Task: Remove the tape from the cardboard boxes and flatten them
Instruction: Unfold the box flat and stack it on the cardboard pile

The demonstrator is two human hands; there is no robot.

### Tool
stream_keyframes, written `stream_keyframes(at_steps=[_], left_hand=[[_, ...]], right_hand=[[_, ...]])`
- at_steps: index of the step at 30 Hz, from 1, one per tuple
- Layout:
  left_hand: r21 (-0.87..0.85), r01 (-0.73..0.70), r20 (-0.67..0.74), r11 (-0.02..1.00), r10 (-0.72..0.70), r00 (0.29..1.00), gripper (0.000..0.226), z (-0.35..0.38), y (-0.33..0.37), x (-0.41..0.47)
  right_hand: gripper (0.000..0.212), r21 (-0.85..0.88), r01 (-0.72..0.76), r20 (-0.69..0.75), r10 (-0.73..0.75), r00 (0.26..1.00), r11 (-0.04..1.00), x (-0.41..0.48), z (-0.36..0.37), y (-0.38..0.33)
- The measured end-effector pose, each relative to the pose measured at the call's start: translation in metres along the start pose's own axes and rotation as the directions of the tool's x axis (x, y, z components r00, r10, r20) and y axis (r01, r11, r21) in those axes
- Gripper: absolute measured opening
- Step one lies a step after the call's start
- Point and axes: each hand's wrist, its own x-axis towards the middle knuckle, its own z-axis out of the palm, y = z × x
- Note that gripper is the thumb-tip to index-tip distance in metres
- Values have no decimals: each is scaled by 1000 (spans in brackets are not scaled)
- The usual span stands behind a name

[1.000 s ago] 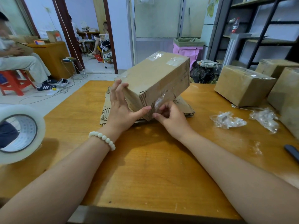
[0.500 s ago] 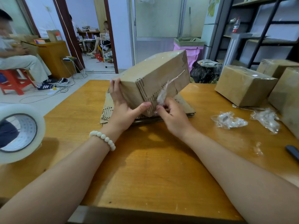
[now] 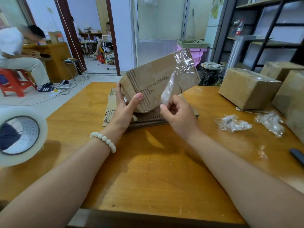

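Two hands work one brown corrugated cardboard box (image 3: 153, 79), which is lifted off the orange-brown wooden table (image 3: 148, 170) and tilted. Its long axis runs from low beside the left hand up and away past the right hand. The left hand (image 3: 126, 109) grips the box's near lower corner, thumb across the front face and fingers round the side. The right hand (image 3: 179, 116), just right of that thumb and below the front face, pinches the bunched loose end of a clear plastic tape strip (image 3: 167, 91) between thumb and forefinger, its other fingers curled.

From the pinch the strip rises to a glossy patch stuck at the box's far upper corner. The bond therefore lies above and beyond the right hand, so the peel probably wants a pull back along the box's length, toward the person. Under both hands lies a stack of flattened brown cardboard (image 3: 111, 109). The box's top, far side and underside are hidden, so any further tape there cannot be judged.
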Motion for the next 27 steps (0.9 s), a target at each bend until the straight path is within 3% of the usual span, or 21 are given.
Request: stream_keyframes(at_steps=[6, 11, 15, 22, 27], left_hand=[[150, 28, 119, 988, -46, 992, 150, 0, -5, -4], [166, 56, 86, 985, -71, 994, 142, 2, -5, -2], [119, 63, 67, 991, -71, 995, 142, 2, -4, -1], [172, 38, 76, 984, -52, 996, 143, 4, -2, -5], [176, 52, 73, 983, -66, 995, 141, 2, -2, -4]], right_hand=[[22, -41, 63, 22, -62, 998, 997, -4, 5, 3], [12, -234, 156, -62, -175, 983, 960, -2, 7, 12], [15, -332, 174, -22, -192, 981, 927, -1, 7, 12], [23, -144, -32, 70, 42, 997, 989, 1, -5, 7], [42, 248, -244, 51, 239, 970, 937, 1, -8, -1]])
